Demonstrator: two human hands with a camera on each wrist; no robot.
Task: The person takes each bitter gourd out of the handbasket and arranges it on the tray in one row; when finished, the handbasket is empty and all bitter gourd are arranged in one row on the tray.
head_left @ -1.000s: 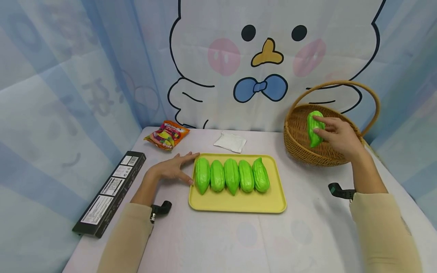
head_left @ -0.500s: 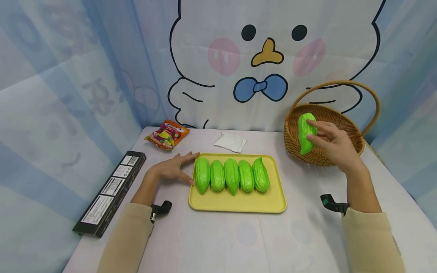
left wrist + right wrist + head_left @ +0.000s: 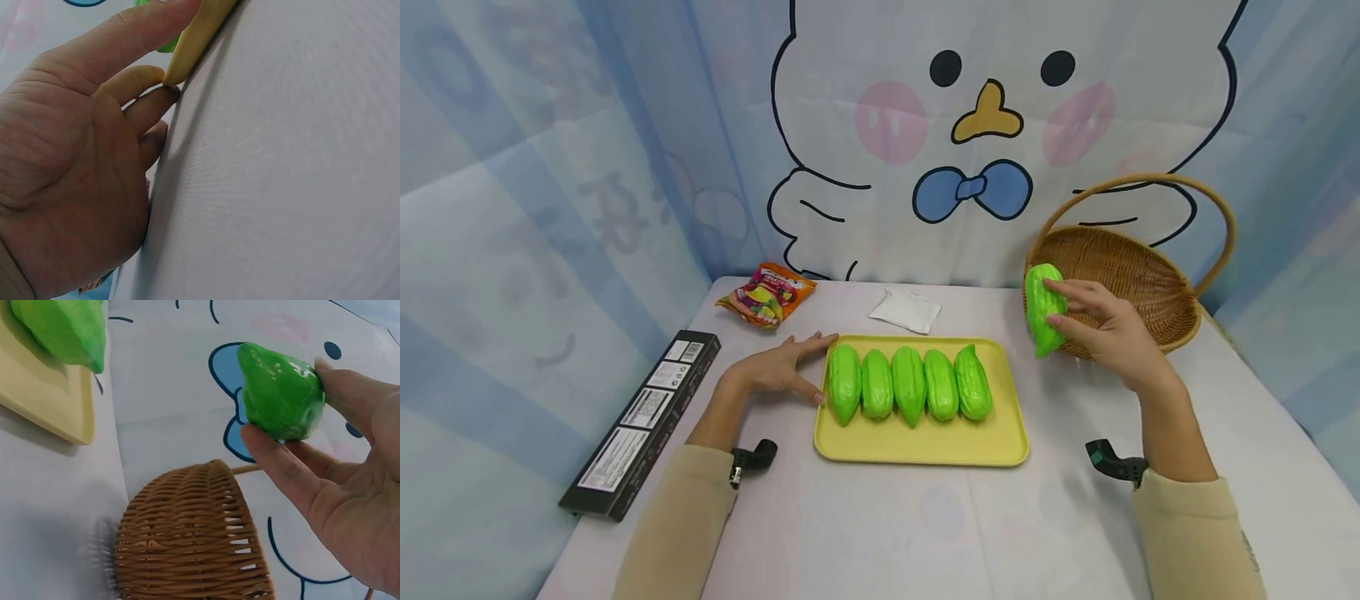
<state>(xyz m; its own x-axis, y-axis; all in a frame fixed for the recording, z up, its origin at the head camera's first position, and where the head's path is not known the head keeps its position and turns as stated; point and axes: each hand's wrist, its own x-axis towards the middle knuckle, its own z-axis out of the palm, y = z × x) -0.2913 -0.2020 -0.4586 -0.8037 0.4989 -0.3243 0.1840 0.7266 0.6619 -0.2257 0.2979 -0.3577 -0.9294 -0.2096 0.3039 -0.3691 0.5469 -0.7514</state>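
Observation:
My right hand [image 3: 1108, 333] pinches a glossy green toy bitter melon [image 3: 1043, 308] between thumb and fingers, its pointed end down in the head view. It hangs in the air in front of the left side of the wicker basket [image 3: 1142, 275]. In the right wrist view the melon [image 3: 278, 394] sits above the basket's woven wall [image 3: 187, 544]. My left hand [image 3: 775, 371] is spread at the left end of a yellow tray [image 3: 917, 446], thumb and a finger touching its edge. Several similar green melons [image 3: 909, 386] lie in a row on the tray.
Behind the tray lies a white packet [image 3: 906, 311]. An orange snack bag [image 3: 767, 296] is at the back left. A long black box [image 3: 643, 425] rests along the table's left side. A printed curtain [image 3: 850, 225] rises behind the table.
My right hand has moved left and toward me with the toy bitter melon, from over the basket to its front left. My left hand and the tray have stayed in place.

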